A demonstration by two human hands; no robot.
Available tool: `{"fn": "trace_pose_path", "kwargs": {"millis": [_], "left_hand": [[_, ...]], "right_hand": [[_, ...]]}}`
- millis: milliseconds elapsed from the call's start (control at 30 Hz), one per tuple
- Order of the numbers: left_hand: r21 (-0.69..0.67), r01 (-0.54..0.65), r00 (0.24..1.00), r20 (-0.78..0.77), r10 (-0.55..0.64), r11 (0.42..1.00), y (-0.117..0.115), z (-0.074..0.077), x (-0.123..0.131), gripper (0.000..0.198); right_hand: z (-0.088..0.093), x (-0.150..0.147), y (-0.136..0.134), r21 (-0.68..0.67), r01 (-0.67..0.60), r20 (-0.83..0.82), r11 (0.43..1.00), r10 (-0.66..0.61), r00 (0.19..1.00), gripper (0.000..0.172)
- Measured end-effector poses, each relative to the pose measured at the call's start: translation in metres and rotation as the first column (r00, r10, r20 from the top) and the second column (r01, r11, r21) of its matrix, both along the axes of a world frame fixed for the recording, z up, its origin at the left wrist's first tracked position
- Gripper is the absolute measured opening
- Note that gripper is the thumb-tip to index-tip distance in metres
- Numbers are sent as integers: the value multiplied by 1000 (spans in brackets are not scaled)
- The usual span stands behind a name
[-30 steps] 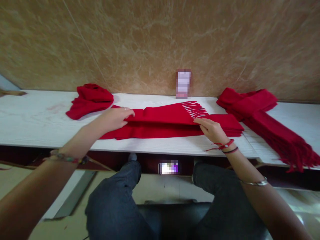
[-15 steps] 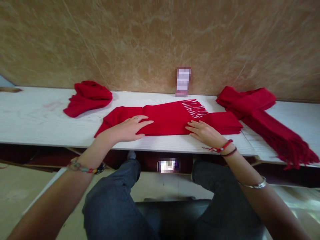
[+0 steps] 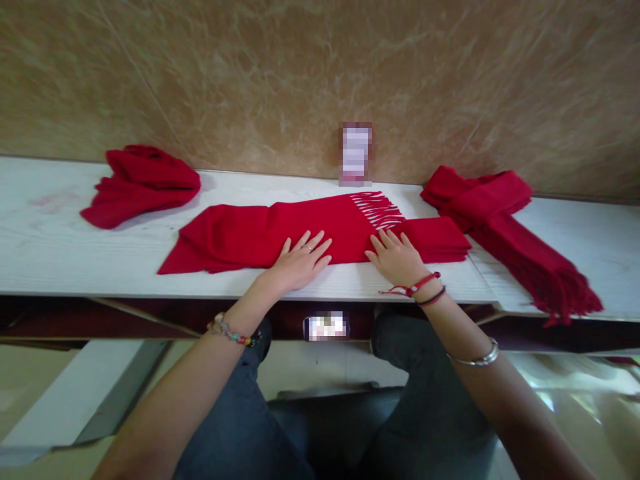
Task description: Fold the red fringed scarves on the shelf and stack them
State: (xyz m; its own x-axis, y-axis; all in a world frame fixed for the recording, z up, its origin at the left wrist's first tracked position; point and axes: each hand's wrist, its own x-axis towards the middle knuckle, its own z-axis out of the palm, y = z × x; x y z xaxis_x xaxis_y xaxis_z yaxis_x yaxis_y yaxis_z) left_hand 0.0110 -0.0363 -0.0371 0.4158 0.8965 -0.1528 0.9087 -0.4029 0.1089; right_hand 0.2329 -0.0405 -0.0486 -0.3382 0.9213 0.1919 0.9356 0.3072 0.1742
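Observation:
A folded red scarf lies across the white table in front of me, its fringe spread at an angle toward the back right. My left hand rests palm down on the scarf's near edge, fingers spread, with a ring on one finger. Flat on the scarf just below the fringe is my right hand, its fingers apart as well. Layered folds show at the scarf's right end, while its left end tapers to a loose corner. Neither hand grips the cloth.
A bunched red cloth sits at the back left. Another red scarf, crossed over itself with dark red fringe, lies at the right. A blurred-out card-like object leans on the brown marbled wall. The white table has a dark shelf beneath.
My left hand has slid right along the scarf, and its fingers now point more away from me. My right hand stays near the fringe. The view has shifted slightly.

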Motion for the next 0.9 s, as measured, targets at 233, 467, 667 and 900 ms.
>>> {"fn": "trace_pose_path", "kwargs": {"millis": [233, 467, 667, 900], "left_hand": [[103, -38, 999, -3, 39, 994, -5, -2, 10, 52], [229, 104, 992, 40, -116, 968, 1, -8, 25, 46], [230, 210, 976, 14, -219, 950, 7, -12, 28, 46], [183, 236, 972, -50, -231, 954, 2, -4, 23, 50]], "right_hand": [[10, 52, 4, 49, 206, -64, 977, -203, 977, 42], [21, 54, 6, 89, 131, -123, 987, -120, 985, 42], [4, 21, 4, -62, -285, -19, 957, 284, 959, 41], [0, 39, -5, -48, -285, 72, 957, 288, 955, 43]]}}
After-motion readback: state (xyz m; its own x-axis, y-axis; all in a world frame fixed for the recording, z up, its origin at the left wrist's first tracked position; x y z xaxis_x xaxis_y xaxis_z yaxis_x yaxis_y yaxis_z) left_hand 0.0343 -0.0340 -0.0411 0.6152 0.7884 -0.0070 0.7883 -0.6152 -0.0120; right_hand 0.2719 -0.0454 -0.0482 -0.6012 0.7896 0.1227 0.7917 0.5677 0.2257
